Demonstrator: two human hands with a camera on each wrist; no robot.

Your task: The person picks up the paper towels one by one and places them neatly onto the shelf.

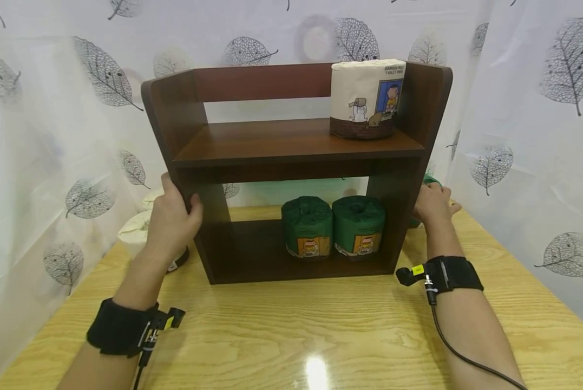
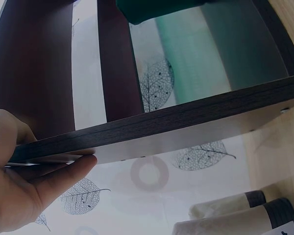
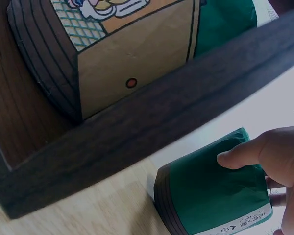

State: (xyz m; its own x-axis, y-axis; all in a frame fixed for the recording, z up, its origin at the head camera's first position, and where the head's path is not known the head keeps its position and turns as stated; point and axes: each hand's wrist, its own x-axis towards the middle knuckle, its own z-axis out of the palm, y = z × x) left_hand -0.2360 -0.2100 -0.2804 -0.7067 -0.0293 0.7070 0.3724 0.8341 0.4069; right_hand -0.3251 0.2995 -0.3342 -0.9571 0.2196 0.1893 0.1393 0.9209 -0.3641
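Observation:
A dark brown two-tier wooden shelf (image 1: 257, 142) stands on the table. My left hand (image 1: 171, 221) grips the edge of its left side panel, thumb inside and fingers outside. To the right of the shelf, my right hand (image 1: 433, 205) holds a green-wrapped toilet roll (image 3: 215, 183), with the thumb across the wrapper; the shelf partly hides this roll in the head view. Two green toilet rolls, one left (image 1: 307, 225) and one right (image 1: 358, 225), stand side by side on the lower tier. A cream toilet roll (image 1: 361, 100) sits at the right end of the upper tier.
Cream rolls (image 1: 136, 232) stand left of the shelf, partly behind my left forearm. The wooden table (image 1: 281, 330) carries everything. A leaf-printed white curtain (image 1: 515, 65) hangs behind and along the sides. Black straps with small cameras and cables circle both wrists.

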